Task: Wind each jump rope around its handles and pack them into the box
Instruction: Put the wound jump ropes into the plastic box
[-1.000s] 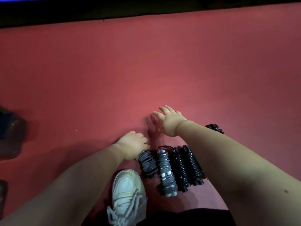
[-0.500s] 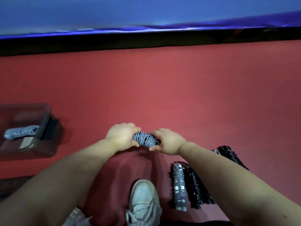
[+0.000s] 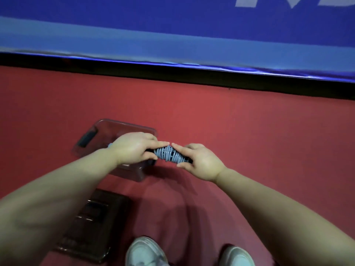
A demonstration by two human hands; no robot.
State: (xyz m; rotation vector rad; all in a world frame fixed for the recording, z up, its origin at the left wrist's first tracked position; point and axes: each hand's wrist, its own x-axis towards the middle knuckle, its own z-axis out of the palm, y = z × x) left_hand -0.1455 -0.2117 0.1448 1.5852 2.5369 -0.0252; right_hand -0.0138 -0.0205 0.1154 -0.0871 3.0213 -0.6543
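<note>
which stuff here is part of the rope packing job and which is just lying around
Job: grey wound rope, gripped at its ends by the left hand and right hand; clear box beneath the left hand.

Lying about: dark flat lid on the floor, white shoes, blue banner.

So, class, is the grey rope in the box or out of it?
Out. The left hand and right hand hold the rope, most of it past the right rim of the box.
</note>
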